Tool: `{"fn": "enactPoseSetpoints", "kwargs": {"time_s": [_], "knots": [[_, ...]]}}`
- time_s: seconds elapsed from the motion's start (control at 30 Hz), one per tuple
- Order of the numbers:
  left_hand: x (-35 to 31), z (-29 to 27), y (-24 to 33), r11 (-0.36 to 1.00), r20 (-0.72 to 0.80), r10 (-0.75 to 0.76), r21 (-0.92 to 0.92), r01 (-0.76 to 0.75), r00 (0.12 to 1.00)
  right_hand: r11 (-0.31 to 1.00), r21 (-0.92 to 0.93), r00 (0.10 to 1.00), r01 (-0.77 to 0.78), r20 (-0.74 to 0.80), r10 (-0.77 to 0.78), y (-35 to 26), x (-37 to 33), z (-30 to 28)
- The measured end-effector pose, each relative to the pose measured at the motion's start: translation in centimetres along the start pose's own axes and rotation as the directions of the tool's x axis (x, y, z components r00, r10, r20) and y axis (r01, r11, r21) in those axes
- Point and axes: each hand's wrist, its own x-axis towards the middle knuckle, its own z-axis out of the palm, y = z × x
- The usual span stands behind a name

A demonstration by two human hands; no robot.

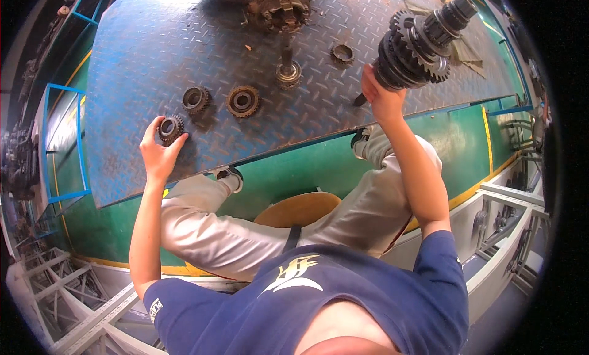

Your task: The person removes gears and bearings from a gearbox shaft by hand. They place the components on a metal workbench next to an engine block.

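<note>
At the left of the metal table, my left hand has thumb and fingers on either side of a small toothed gear. The gear rests on or just above the plate; I cannot tell which. On the right, my right hand grips a gear shaft near its lower end. The shaft is tilted, carries several stacked gears, and hides part of my fingers. A dark gear ring and a brownish gear lie just right of my left hand.
A short shaft with a bearing lies below a rusty metal housing at the far side. Nearer the gear shaft is a small ring. A round wooden stool shows between my legs. Blue frames stand left.
</note>
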Motion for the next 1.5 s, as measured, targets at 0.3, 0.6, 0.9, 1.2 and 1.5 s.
{"fn": "enactPoseSetpoints", "kwargs": {"time_s": [0.3, 0.6, 0.9, 1.2, 1.5], "knots": [[0.8, -0.5, -1.8, 0.987, 0.001, -0.103, -0.127, 0.102, 0.995, 0.999, 0.043, 1.0, -0.011, 0.009, 0.01, 1.0, 0.4, -0.3], [1.6, -1.1, -4.2, 0.985, 0.0, -0.162, -0.064, 0.162, 0.987, 0.996, -0.044, 0.992, 0.082, 0.103, -0.077, 2.0, 0.2, -0.5], [1.1, -1.3, -4.4, 0.995, -0.047, -0.059, 0.075, 0.062, 0.997, 0.974, -0.016, 0.97, 0.224, 0.103, -0.221, 2.9, 0.6, -0.1], [1.9, -1.7, -2.2, 0.99, -0.105, 0.056, 0.135, -0.042, 0.993, 0.993, 0.052, 0.983, 0.107, 0.147, -0.113, 0.9, 1.0, 0.0], [6.4, -0.5, 22.9, 0.824, -0.144, 0.509, -0.204, -0.528, 0.849, 0.968, 0.021, 0.949, 0.251, 0.191, -0.25, 0.9, 0.8, -0.6]]}}
